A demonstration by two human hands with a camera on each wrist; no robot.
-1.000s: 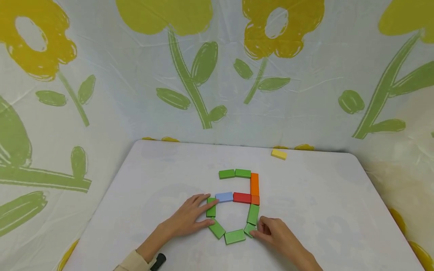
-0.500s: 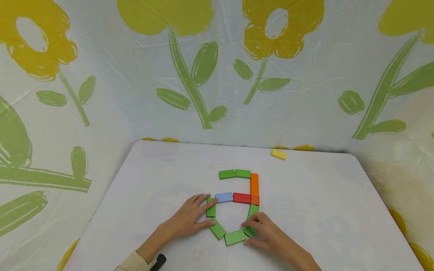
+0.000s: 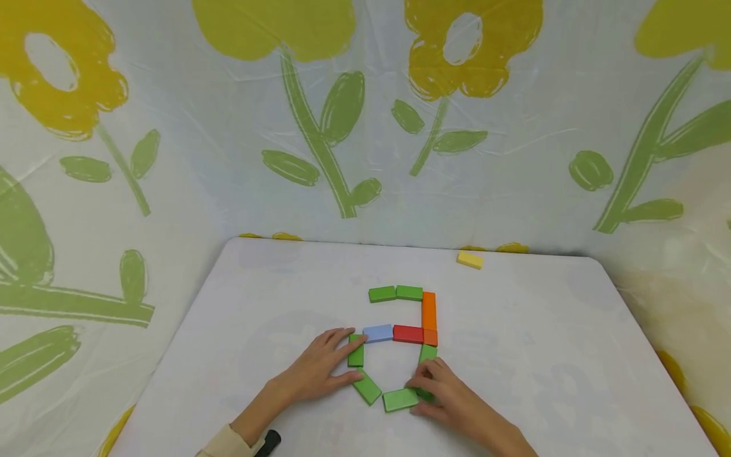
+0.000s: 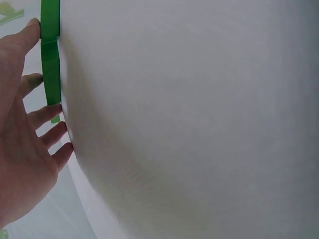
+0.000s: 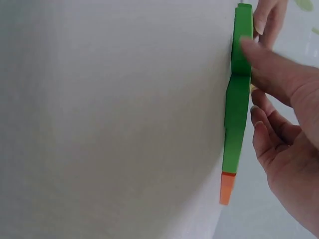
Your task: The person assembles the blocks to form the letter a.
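Flat toy blocks form a loop with an open hook above it in the head view. My right hand (image 3: 448,400) pinches the right end of the bottom green block (image 3: 398,400) between thumb and fingers. It partly covers a short green block and the upright green block (image 3: 428,353) on that side. My left hand (image 3: 320,365) lies with spread fingers on the loop's left side. Its index finger touches the left upright green block (image 3: 356,357) near the blue block (image 3: 378,333), and its thumb touches the slanted green block (image 3: 367,387). A gap separates the slanted and bottom blocks.
A red block (image 3: 408,334), a small orange block (image 3: 430,337) and a long orange block (image 3: 429,311) continue the shape, with two green blocks (image 3: 409,292) at its top. A yellow block (image 3: 470,260) lies near the far edge of the white table (image 3: 274,279).
My right hand has moved left from the short green block to the bottom green block, which has slid slightly right, widening the gap on its left. The left hand has stayed put.
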